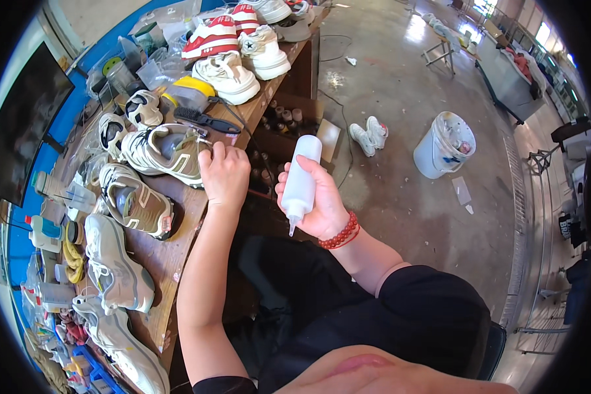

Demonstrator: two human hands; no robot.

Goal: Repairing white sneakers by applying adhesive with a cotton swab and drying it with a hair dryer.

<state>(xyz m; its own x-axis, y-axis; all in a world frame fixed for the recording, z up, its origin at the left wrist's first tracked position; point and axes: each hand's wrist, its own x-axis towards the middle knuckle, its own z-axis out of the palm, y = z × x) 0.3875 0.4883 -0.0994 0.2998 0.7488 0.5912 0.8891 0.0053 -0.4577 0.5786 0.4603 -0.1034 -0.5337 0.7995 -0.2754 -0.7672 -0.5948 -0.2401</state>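
My left hand (226,172) has its fingers curled over the heel end of a beige and white sneaker (152,150) on the bench; the fingertips are partly hidden. In front of me, off the bench edge, my right hand (327,209) is wrapped round a white squeeze bottle (303,174). The bottle is tilted with its narrow nozzle pointing down. A matching brown and white sneaker (134,201) sits just nearer than the gripped one. Beyond my left hand lies a black-handled brush (207,121), bristles facing away from me.
White sneakers (118,262) line the near bench (177,262); red and white shoes (211,39) pile at its far end. A monitor (29,125) stands left. Bottles fill a box (285,125) under the bench. A white bucket (444,146) and a white shoe pair (369,136) are on the floor.
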